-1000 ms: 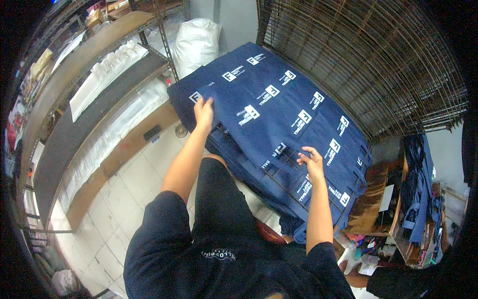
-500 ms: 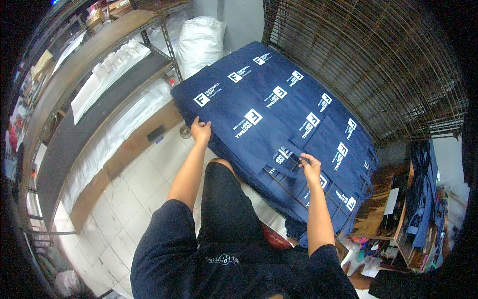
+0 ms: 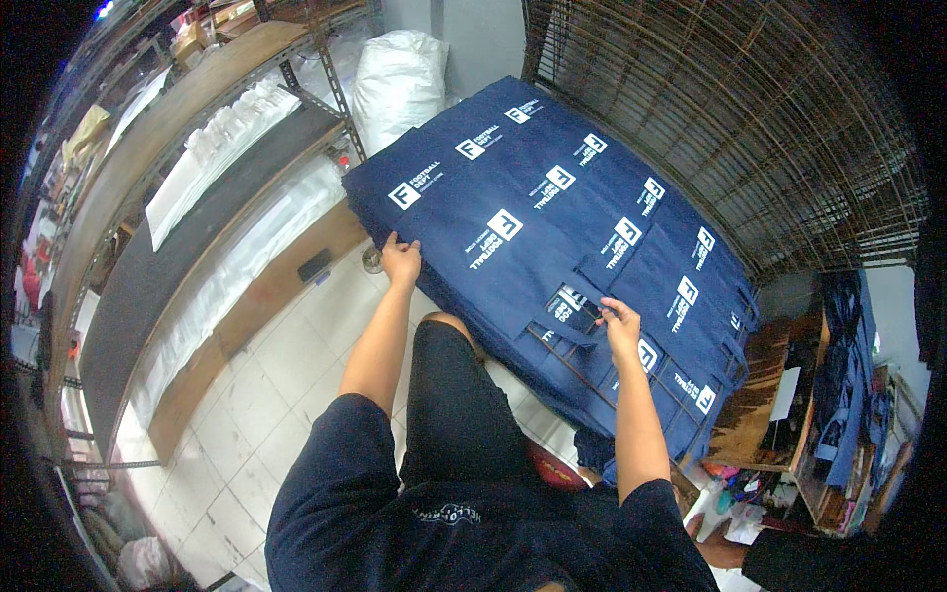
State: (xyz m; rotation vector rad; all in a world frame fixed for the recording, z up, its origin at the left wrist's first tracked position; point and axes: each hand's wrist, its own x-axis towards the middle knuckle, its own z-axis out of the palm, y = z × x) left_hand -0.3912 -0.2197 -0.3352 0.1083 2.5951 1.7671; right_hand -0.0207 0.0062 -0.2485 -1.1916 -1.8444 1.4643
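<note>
Navy fabric bags [image 3: 464,187] with white prints lie flat in a broad pile in front of me. My left hand [image 3: 401,260] is at the near left edge of the pile, its fingers closed over the top fabric there. Above the near part of the pile, my right hand [image 3: 621,328] is pinched around a dark piece that looks like a bag's handle strap [image 3: 570,338]; its tip is partly hidden by the fingers. Brownish wire rods [image 3: 559,349] show at the pile's near right part, with fabric straps lying among them.
A tall stack of wire racks [image 3: 691,109] leans along the far right. Metal shelving [image 3: 242,44] with white sheets [image 3: 222,148] runs down the left. A white sack [image 3: 400,79] stands behind the pile. At right, a wooden shelf [image 3: 764,424] has navy fabric [image 3: 843,395] hanging beside it.
The whole view has shifted slightly. Both hands stay at about the same spots on the pile, and the strap near my right hand has settled lower.
</note>
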